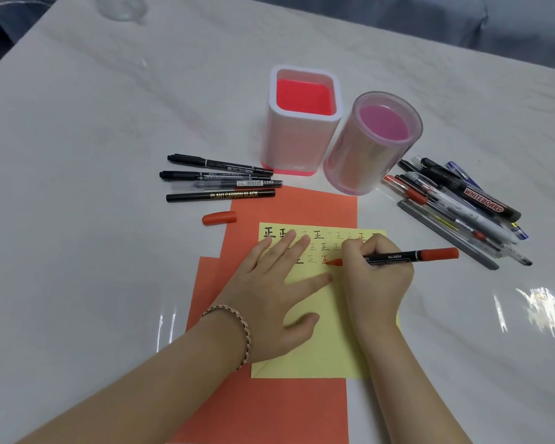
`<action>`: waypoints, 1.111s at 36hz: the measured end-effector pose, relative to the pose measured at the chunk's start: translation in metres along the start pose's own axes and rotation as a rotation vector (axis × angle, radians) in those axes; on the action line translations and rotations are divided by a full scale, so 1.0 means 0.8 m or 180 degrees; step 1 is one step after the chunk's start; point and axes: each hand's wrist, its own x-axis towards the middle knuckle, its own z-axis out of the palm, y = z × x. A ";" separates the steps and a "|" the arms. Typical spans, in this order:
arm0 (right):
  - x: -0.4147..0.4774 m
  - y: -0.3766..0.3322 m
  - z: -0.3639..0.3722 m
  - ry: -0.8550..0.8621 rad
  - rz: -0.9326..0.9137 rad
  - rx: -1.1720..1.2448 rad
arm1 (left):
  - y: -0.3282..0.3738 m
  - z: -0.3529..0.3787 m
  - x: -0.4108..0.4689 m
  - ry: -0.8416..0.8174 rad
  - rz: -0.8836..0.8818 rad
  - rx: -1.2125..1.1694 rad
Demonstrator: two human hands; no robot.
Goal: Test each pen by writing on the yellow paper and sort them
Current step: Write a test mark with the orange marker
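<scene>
The left hand [269,293] lies flat on the yellow paper [327,347], fingers [289,246] spread. The right hand [375,277] pinches the red marker [407,255], which lies crosswise with its tip leftward on the paper. Its loose cap [219,217] lies off the paper's far-left corner, nearer the left hand.

Yellow paper [330,347] partly covered; clear vessel [120,8] cropped at top.

Pale marbled table [77,267]: orange paper [285,206] centre, square holder [297,139] and round holder [366,155] above, four black pens [220,181] and red cap [219,217] centre-left, pen pile [458,203] right.
</scene>
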 end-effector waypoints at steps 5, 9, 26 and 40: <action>-0.001 0.001 -0.002 0.0150 0.0041 0.0044 | 0.000 0.001 0.000 0.0044 0.0039 0.0021; 0.000 -0.003 -0.003 0.0267 0.0143 0.0226 | -0.001 0.001 0.000 0.0034 0.0071 0.0014; -0.011 -0.019 -0.063 -0.0111 0.0737 0.0306 | -0.044 -0.049 0.003 0.1453 -0.0712 0.0557; -0.022 -0.042 -0.076 -0.0492 0.0680 0.0445 | -0.048 -0.072 0.004 0.1019 -0.1493 0.0057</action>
